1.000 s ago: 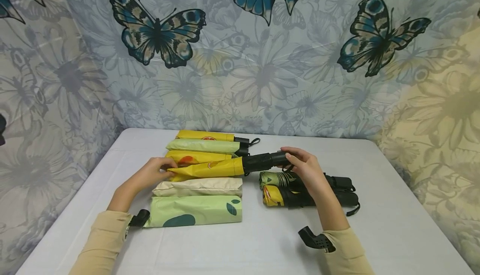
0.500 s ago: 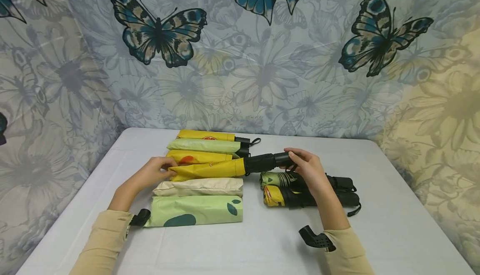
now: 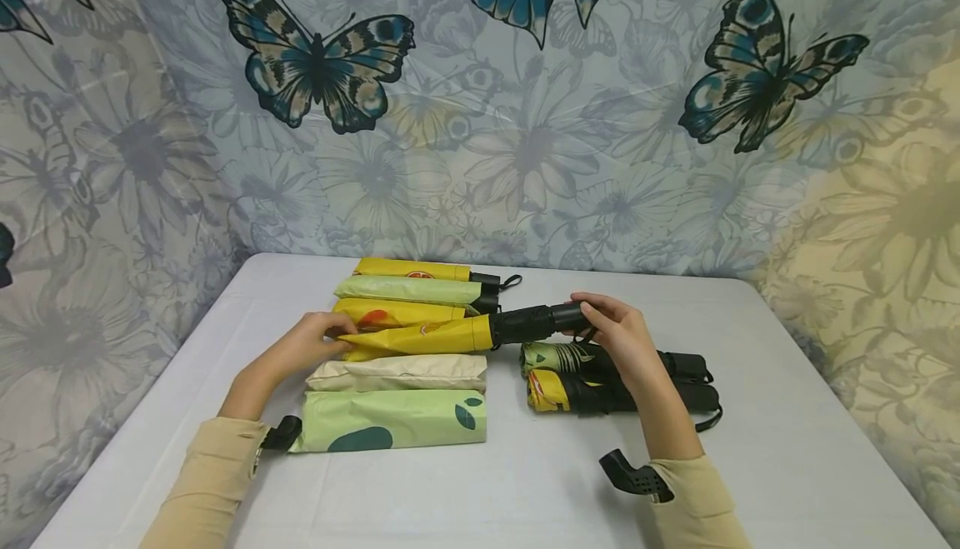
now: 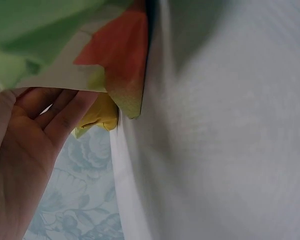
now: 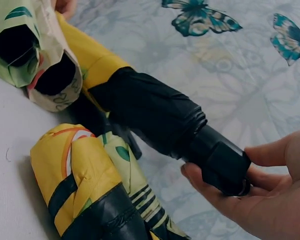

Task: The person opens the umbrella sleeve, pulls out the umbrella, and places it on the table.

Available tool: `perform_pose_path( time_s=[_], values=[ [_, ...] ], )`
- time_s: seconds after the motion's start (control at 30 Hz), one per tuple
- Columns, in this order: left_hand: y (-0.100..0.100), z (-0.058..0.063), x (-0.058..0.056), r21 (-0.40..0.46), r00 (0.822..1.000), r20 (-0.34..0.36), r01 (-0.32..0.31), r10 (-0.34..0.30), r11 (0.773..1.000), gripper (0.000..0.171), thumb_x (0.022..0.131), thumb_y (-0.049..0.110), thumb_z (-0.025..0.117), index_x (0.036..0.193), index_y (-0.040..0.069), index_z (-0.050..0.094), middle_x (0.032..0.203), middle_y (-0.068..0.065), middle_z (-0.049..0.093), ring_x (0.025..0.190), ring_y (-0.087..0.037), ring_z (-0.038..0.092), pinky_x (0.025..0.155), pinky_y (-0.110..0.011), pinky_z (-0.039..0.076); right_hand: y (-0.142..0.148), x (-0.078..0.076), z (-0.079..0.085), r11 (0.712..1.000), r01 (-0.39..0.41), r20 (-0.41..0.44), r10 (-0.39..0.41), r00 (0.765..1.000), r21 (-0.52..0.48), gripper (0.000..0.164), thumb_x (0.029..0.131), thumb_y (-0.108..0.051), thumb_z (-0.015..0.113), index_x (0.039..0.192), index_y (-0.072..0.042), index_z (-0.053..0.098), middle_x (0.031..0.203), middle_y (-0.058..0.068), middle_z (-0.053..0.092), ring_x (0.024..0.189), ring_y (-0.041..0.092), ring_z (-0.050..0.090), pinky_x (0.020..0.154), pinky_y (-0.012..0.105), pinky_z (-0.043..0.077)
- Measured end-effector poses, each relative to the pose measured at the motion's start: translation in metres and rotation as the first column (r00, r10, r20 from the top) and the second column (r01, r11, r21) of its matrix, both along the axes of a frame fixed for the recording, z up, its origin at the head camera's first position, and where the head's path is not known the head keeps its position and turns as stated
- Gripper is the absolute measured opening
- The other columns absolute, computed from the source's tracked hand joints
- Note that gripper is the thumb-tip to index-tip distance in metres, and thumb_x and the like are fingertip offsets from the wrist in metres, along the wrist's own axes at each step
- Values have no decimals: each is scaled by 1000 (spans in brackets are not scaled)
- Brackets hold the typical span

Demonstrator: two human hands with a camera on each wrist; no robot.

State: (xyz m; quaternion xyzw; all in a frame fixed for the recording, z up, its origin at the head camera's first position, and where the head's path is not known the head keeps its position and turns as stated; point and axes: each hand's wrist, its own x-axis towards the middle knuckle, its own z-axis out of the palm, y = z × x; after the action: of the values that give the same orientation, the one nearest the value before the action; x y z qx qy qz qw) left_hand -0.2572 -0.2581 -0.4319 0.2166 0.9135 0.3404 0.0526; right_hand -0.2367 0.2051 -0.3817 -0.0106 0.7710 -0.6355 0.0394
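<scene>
Folded umbrella (image 3: 525, 324), black where it shows, spans the middle of the white-covered table (image 3: 540, 482), its left part covered by a yellow sleeve (image 3: 423, 335). The sleeve's mouth edge crosses it roughly midway along. The person's hands are apart, one at each end: the left hand (image 3: 303, 341) pinches the left end of the yellow sleeve, and the right hand (image 3: 618, 328) grips the handle end between thumb and fingers.

Close behind lies a sleeve with a red-orange print (image 3: 405, 313), then a pale green sleeve (image 3: 412, 288) with a black handle, then the farthest yellow sleeve (image 3: 412, 268), near the table's back edge. In front come a cream sleeve (image 3: 397, 372) and a leaf-print sleeve (image 3: 420, 417), side by side; their dark mouths face right. Whether the cream sleeve touches the yellow sleeve is hard to tell.

To the right, a green-and-black umbrella (image 3: 555, 356) and a yellow-and-black umbrella (image 3: 551, 391) lie side by side, partly hidden by the right forearm. A strip of white cloth separates them from the front sleeves' mouths. More cloth stretches from their handles to the table's right edge, along the front, and from the left forearm to the left edge. Butterfly-print fabric (image 3: 525, 157) rises just beyond the back edge.
</scene>
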Motion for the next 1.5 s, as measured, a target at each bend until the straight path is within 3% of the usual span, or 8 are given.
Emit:
perform_pose_path(
  time_s=[0.1, 0.37, 0.67, 0.83, 1.2, 1.5],
  values=[
    [-1, 0, -1, -12, 1000, -6, 2, -2, 1000, 12, 87, 0, 68, 95, 9, 71, 96, -7, 70, 92, -22, 67, 81, -39, 58, 1, 1, 1, 1000, 8, 7, -8, 1000, -3, 45, 103, -29, 50, 140, -4, 50, 106, -10, 65, 90, 13, 72, 104, 41, 44],
    [-10, 0, 1, -16, 999, -26, -41, 40, 999, 16, 87, -3, 66, 97, 8, 70, 100, -11, 69, 94, -25, 65, 83, -43, 57, 21, 3, 4, 1000, 24, -33, -24, 999, -5, 47, 103, -29, 49, 142, -2, 46, 112, -13, 61, 85, 8, 71, 85, 18, 51],
    [-9, 1, -2, -13, 999, -40, -37, 36, 999, 15, 87, -2, 68, 97, 9, 71, 98, -8, 70, 92, -22, 65, 84, -41, 57, 36, 7, 4, 993, 49, -51, -54, 997, -104, 49, 102, -26, 52, 140, 4, 46, 106, -15, 66, 81, 10, 72, 84, 16, 53],
    [-10, 3, -1, -11, 998, -41, -40, 40, 999, 14, 87, -2, 68, 97, 8, 70, 100, -10, 69, 92, -24, 66, 84, -40, 57, 43, 7, 3, 989, 51, -78, -62, 995, -137, 47, 101, -26, 53, 139, 1, 49, 107, -15, 66, 80, 8, 71, 80, 17, 52],
    [-10, 2, 0, -14, 997, -66, -36, 35, 999, 13, 87, 2, 70, 99, 6, 69, 101, -12, 69, 93, -27, 66, 82, -39, 58, 59, 7, 3, 956, 29, -134, -71, 988, -292, 39, 100, -21, 55, 133, 0, 55, 106, -10, 71, 77, 11, 69, 70, 19, 53],
    [-10, 3, 0, -17, 997, -70, -46, 45, 999, 14, 87, 3, 70, 100, 2, 68, 103, -16, 69, 94, -30, 66, 83, -42, 58, 75, 10, 4, 905, 62, -110, -118, 987, -420, 28, 99, -15, 56, 124, -5, 65, 105, -6, 73, 75, 12, 67, 68, 20, 54]
  ],
)
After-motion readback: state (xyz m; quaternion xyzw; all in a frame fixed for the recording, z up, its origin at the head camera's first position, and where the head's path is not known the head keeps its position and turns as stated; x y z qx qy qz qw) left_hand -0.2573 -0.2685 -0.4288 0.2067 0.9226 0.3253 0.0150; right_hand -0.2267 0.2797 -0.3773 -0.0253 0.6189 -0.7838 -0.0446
